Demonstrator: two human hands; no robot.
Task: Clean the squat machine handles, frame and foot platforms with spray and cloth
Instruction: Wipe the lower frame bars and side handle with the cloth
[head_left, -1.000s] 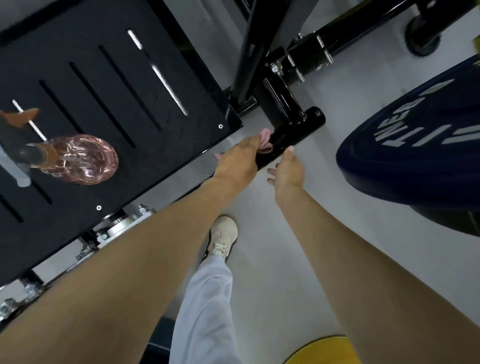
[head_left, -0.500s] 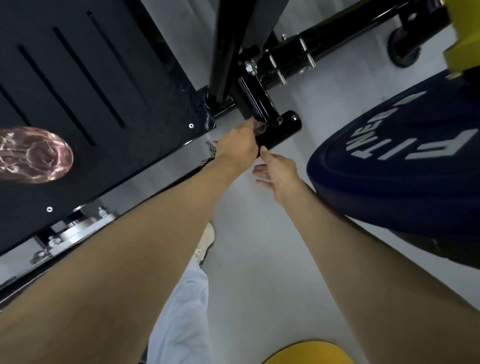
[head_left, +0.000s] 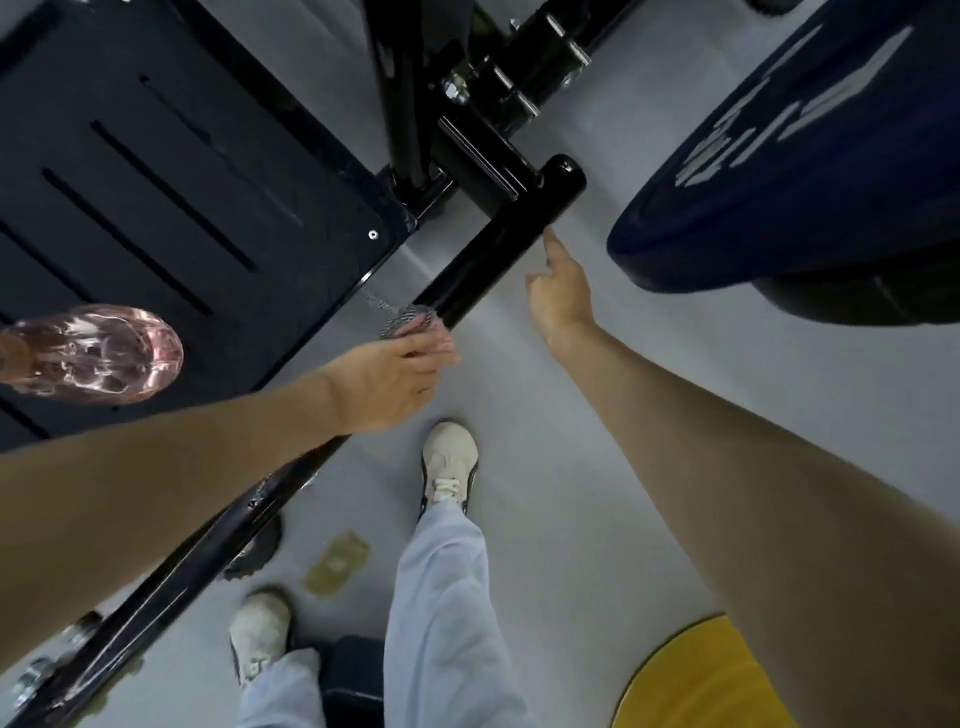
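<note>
Cloth (head_left: 410, 323) sat gripped in the left hand (head_left: 389, 379) on the frame bar (head_left: 493, 254); right hand (head_left: 561, 299), at two o'clock, hung released, fingers loose; on that glossy paint the grip might skid off.

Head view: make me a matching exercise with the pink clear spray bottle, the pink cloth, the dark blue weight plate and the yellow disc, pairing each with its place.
Things:
1 pink clear spray bottle
2 pink cloth
3 dark blue weight plate
4 yellow disc

Places:
A lower right corner of the view
B held by the left hand against the black frame tube
C on the black slotted foot platform
D upper right, white lettering on it

Pairs: 1-C; 2-B; 3-D; 4-A
</note>
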